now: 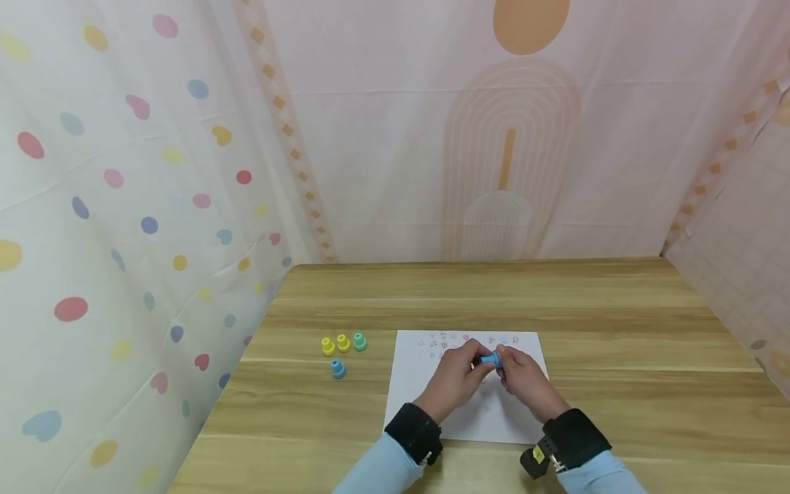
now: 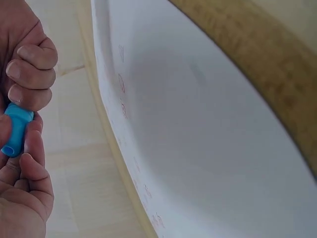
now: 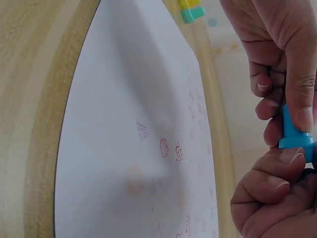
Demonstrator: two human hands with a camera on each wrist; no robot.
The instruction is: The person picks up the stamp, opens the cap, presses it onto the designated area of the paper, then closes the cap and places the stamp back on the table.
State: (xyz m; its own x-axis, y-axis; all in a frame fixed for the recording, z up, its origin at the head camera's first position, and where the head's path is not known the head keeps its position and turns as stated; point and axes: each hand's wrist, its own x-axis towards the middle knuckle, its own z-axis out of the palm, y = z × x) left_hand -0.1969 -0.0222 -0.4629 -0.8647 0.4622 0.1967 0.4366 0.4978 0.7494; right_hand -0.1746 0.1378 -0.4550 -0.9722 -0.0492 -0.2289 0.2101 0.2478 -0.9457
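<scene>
Above a white sheet of paper (image 1: pixel 475 412), both hands hold one small blue stamp (image 1: pixel 490 359). My left hand (image 1: pixel 455 379) pinches its narrow handle between thumb and fingers, as the right wrist view shows. On the wider end of the stamp (image 3: pixel 296 142) are the curled fingers of my right hand (image 1: pixel 527 381). In the left wrist view the blue handle (image 2: pixel 15 136) shows a hollow tip. Small, mostly red and faint stamped prints (image 3: pixel 164 148) are scattered over the far part of the paper. The stamp's printing face is hidden.
Left of the paper, two yellow stamps (image 1: pixel 328 346), a teal stamp (image 1: pixel 360 342) and another blue stamp (image 1: pixel 337 368) stand on the wooden table (image 1: pixel 617 329). A patterned curtain (image 1: pixel 382 151) hangs behind the table and along its left side.
</scene>
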